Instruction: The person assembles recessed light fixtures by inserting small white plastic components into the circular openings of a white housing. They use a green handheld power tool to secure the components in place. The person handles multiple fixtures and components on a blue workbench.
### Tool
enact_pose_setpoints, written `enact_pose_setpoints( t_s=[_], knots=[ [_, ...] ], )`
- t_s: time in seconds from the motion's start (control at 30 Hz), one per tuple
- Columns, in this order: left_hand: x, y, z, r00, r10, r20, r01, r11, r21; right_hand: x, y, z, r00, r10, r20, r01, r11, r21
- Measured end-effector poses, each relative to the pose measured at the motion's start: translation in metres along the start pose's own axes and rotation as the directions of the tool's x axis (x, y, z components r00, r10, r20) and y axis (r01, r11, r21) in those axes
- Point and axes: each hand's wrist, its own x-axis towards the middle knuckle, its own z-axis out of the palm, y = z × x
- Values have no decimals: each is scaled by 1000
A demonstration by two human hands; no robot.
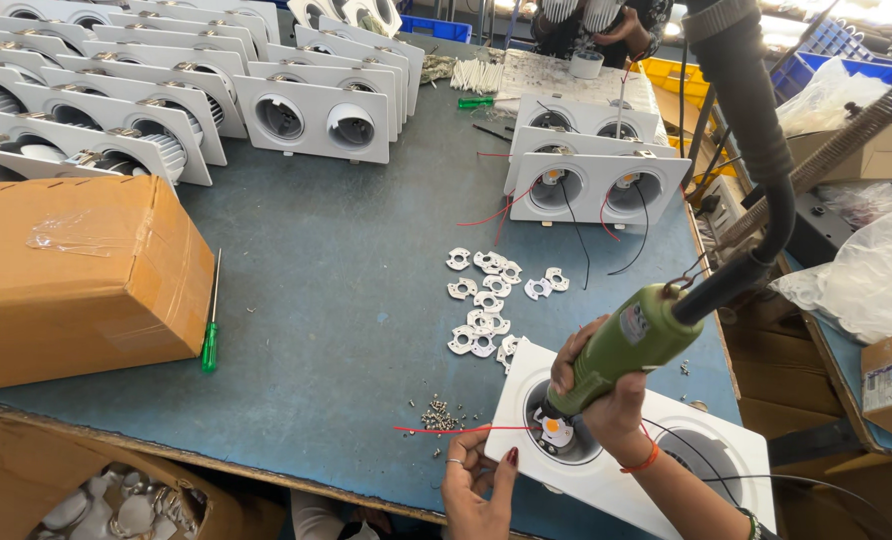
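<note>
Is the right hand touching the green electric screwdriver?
Touching. The head view shows the right hand wrapped around the green electric screwdriver, fingers closed on its body.

A large brown cardboard box (76, 275) sits at the left of the blue-grey worktop (336, 290), with a green-handled screwdriver (210, 330) just beside it. Rows of white twin-socket downlight housings (166, 100) stand behind, and small white perforated discs (486, 295) lie scattered near the middle
</note>
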Motion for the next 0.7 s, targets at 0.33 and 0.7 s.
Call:
enact_pose_setpoints(
  t_s=[0.33, 0.7],
  knots=[
    [5, -9, -9, 995, -61, 82, 65, 997, -44, -16, 6, -7, 996, 85, 39, -85, 996, -1],
    [3, -1, -2, 991, -136, 18, 137, 975, -176, 19, -28, 6, 992, -123, -10, 123, 992, -13]
  ],
)
